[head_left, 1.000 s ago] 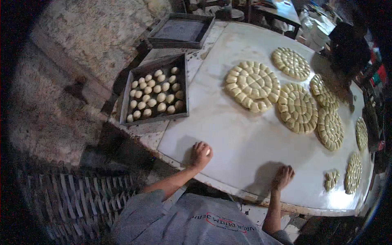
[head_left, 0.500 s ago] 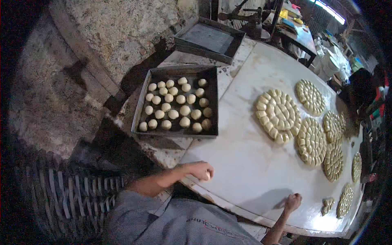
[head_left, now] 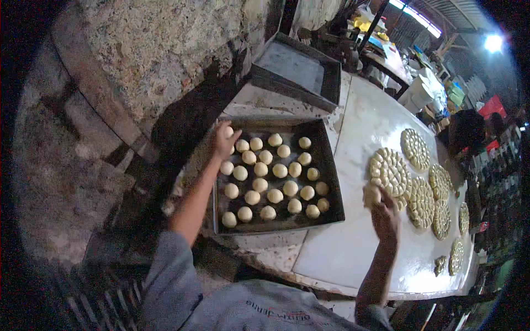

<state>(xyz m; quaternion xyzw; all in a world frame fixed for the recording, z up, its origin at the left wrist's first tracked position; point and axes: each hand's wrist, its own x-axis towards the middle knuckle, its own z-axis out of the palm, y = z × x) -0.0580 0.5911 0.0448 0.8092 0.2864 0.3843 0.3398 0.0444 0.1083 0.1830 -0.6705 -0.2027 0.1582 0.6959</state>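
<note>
Left fingers (head_left: pixel 236 136) curled round dough ball (head_left: pixel 228 132) at tray (head_left: pixel 333 171) corner. Right fingers (head_left: pixel 388 203) bent, blurry, over tabletop (head_left: pixel 342 243); can't tell what's held.

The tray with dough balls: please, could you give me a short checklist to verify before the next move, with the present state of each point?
1. Dough tray upright, open side up: ok.
2. Bare floor visible between balls in the tray: ok, in many places.
3. Left hand free of dough: cannot tell; a dough ball shows at its fingers, by the tray's far left corner.
4. Right hand free of dough: cannot tell; blurred, with something pale at its fingertips.
5. Scored dough rounds away from the tray: ok, on the white tabletop to its right.
</note>
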